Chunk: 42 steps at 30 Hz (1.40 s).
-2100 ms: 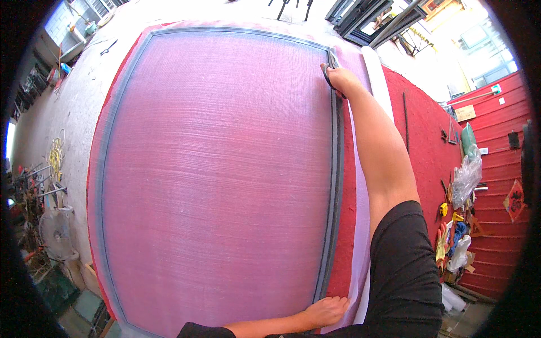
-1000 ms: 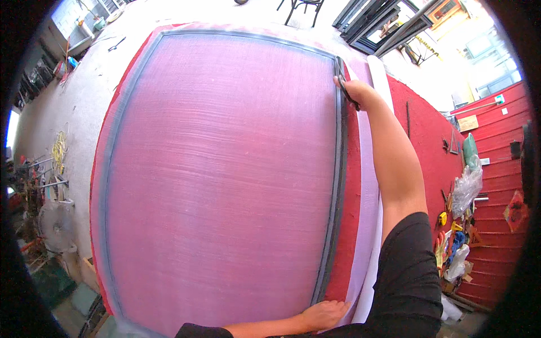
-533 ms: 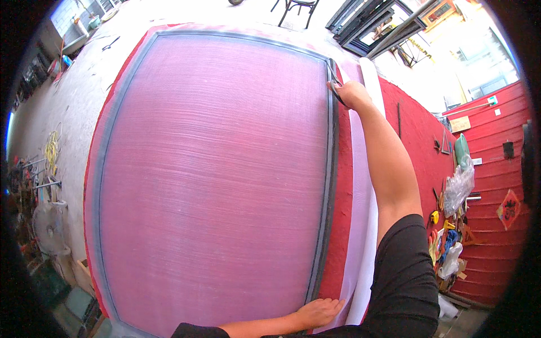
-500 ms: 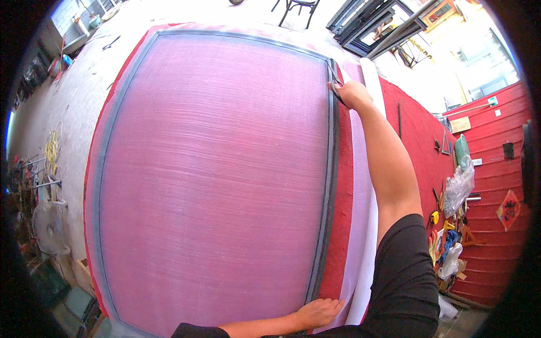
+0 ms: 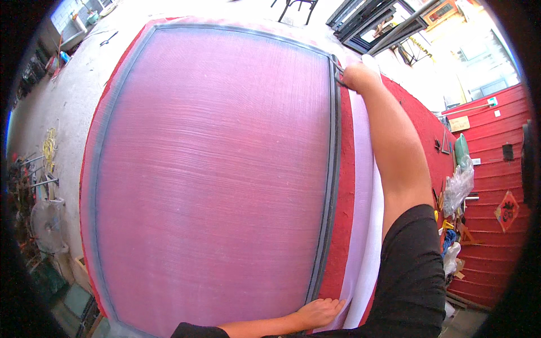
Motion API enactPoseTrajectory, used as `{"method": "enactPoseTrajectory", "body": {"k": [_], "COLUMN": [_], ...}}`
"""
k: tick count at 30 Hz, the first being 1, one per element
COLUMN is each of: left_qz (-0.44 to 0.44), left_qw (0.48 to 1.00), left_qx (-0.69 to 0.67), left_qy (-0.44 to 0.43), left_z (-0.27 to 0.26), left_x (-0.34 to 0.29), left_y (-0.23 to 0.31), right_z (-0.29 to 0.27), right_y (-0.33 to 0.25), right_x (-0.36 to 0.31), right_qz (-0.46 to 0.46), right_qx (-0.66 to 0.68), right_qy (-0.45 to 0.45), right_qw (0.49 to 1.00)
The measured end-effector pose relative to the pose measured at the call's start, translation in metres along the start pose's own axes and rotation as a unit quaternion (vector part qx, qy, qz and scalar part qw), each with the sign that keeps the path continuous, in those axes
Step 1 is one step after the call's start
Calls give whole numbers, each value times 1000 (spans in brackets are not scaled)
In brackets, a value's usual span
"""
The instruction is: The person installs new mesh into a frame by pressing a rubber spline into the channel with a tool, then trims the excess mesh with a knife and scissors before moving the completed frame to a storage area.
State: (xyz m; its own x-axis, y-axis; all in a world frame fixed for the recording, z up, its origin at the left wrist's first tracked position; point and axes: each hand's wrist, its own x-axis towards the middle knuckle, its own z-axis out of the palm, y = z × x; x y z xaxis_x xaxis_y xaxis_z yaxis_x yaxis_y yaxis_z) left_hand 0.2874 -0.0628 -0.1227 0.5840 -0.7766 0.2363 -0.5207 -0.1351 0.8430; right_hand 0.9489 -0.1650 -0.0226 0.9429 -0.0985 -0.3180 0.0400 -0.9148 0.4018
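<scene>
A sheet of whitish translucent mesh [image 5: 214,169] lies stretched over a large dark grey rectangular frame [image 5: 328,186]. At the frame's far right corner, my right hand [image 5: 359,78] is closed round a pair of scissors [image 5: 340,82], which are partly hidden by the hand. Down at the near right corner my left hand [image 5: 320,311] has its fingers curled, pinching the edge of the loose mesh strip. That strip runs along the right side to a white mesh roll [image 5: 369,236].
Red cloth [image 5: 342,225] covers the work table under the frame. Tools and plastic bags [image 5: 459,183] lie along its right side by a red corrugated wall [image 5: 490,248]. A chair [image 5: 298,8] and dark frames [image 5: 372,25] stand beyond; a fan [image 5: 48,225] is at left.
My right hand has shifted a little to the right and away with the scissors, turning so the fingers show less. My left hand stays put.
</scene>
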Motion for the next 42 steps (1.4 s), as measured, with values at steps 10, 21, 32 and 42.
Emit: {"method": "enactPoseTrajectory", "body": {"k": [10, 21, 32, 42], "left_qz": [-15, -16, -4, -98], "left_qw": [999, 1000, 1000, 990], "left_qx": [-31, -14, 11, 55], "left_qy": [16, -2, 17, -88], "left_z": [4, 2, 24, -3], "left_x": [-2, -4, 1, -6], "left_y": [-3, 1, -8, 17], "right_z": [-87, -61, 51, 236], "right_y": [-24, -41, 84, 78], "right_x": [-5, -4, -312, -761], "right_qz": [20, 54, -33, 328], "right_qx": [-143, -61, 239, 569], "right_qy": [-50, 9, 183, -6], "right_qw": [988, 997, 953, 754]}}
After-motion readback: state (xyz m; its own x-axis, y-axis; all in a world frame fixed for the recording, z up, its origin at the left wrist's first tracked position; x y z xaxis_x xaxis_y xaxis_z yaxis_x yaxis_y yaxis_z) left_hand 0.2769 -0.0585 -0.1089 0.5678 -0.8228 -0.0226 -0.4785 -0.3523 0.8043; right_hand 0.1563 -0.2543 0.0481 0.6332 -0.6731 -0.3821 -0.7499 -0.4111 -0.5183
